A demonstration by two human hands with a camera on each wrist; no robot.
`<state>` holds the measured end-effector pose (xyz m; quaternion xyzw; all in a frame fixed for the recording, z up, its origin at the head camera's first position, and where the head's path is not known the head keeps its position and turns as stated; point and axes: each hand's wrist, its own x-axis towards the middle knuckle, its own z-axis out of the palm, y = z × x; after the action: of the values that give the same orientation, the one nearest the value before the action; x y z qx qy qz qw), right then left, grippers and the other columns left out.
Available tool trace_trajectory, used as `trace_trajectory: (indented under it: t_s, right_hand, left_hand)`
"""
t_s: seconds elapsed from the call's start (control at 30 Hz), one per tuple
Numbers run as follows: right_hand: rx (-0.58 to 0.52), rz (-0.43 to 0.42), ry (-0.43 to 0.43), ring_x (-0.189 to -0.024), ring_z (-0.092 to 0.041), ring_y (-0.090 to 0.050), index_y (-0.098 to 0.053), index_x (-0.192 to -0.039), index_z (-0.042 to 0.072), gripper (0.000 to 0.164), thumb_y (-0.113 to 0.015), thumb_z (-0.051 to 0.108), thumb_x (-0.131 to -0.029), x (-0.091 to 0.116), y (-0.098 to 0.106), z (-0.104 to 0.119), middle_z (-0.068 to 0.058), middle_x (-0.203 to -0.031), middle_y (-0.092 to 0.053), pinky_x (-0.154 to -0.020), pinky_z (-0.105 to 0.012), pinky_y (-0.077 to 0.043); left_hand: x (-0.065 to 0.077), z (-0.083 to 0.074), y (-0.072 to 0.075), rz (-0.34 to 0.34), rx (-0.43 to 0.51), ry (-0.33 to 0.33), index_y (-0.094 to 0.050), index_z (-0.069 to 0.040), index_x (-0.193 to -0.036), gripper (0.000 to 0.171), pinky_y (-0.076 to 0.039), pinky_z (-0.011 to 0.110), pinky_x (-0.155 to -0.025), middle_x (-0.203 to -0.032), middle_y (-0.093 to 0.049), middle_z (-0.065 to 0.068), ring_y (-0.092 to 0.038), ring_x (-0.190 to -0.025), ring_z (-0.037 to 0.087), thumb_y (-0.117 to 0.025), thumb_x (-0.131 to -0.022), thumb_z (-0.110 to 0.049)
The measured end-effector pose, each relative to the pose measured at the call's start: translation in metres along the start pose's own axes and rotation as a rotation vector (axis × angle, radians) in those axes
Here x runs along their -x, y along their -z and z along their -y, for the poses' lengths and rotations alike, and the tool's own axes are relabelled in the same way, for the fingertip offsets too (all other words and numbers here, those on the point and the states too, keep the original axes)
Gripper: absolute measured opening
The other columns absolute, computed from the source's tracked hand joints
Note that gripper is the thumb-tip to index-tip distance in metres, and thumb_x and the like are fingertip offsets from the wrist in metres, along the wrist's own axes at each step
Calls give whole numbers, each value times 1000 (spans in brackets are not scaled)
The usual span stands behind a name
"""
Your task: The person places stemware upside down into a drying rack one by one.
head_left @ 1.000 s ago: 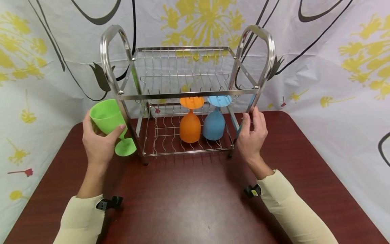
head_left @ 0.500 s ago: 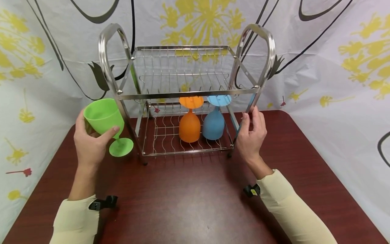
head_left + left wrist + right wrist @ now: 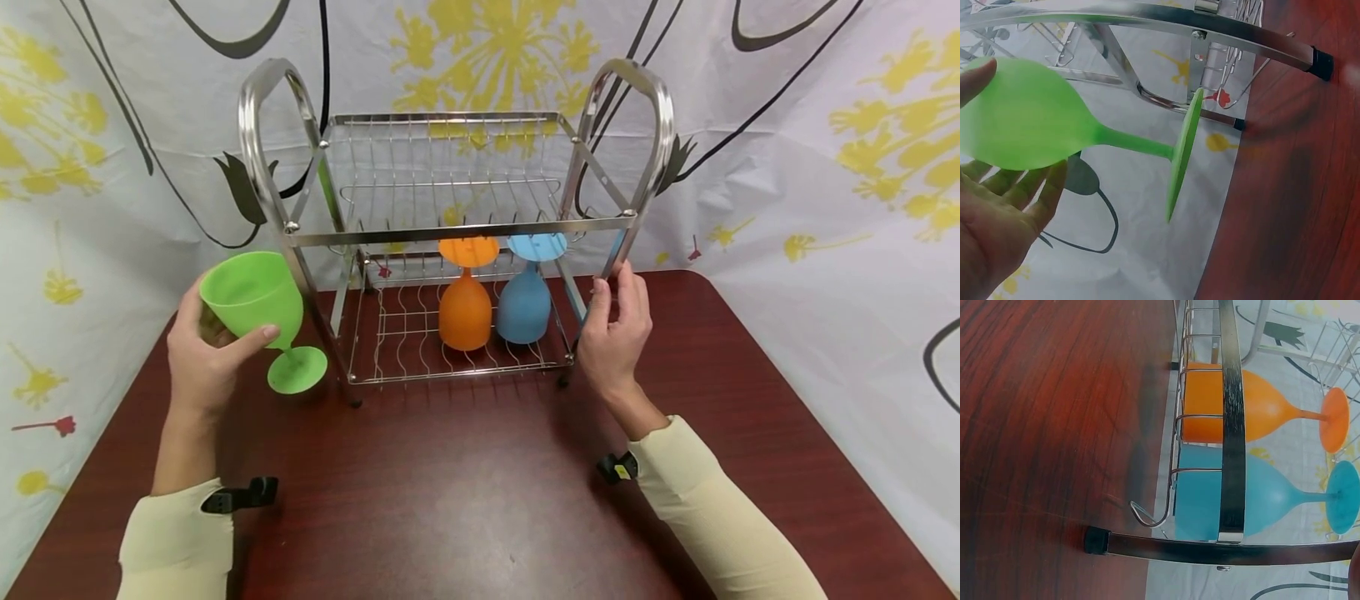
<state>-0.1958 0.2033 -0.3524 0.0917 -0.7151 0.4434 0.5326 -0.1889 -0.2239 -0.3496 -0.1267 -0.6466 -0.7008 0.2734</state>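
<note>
While the left hand holds the green goblet by its bowl, the right hand grips the right front post of the two-tier metal rack. On the left hand, the thumb lies along the near face of the bowl and the fingers support the far side. The green goblet is positioned outside the rack, just beside its left end, mouth uppermost and tilted, with the bowl leaning away from the rack; its foot is clear of the table. On the right hand, I see the thumb and fingers narrowed about the post.

Two further units occupy the lower tier: the orange goblet and, directly to its right, the blue goblet. Both are inverted, bowl down and foot up. The rack stands on the table, before a floral-patterned sheet. Both arms wear cream sleeves.
</note>
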Motion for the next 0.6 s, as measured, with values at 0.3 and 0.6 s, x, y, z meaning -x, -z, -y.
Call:
trace_trajectory:
  t_s: [0.3,0.6]
  right_hand:
    - [5,3,-2,-81,-20,-49,-61,-114,-9,26,-51,10,-100,0,0,-1,-23,-91,-53,-73,-25,-38]
    - [9,2,11,-80,-21,-50,-61,-116,-11,28,-51,10,-100,2,0,-2,-25,-92,-54,-73,-24,-40]
  left_hand:
    - [1,-5,5,78,208,-49,-49,6,-136,79,-53,20,-82,-122,-59,18,-62,-102,22,-66,-62,28]
    - [2,-15,6,151,232,-78,-47,11,-135,80,-54,25,-84,-123,-58,25,-61,-103,28,-62,-60,31]
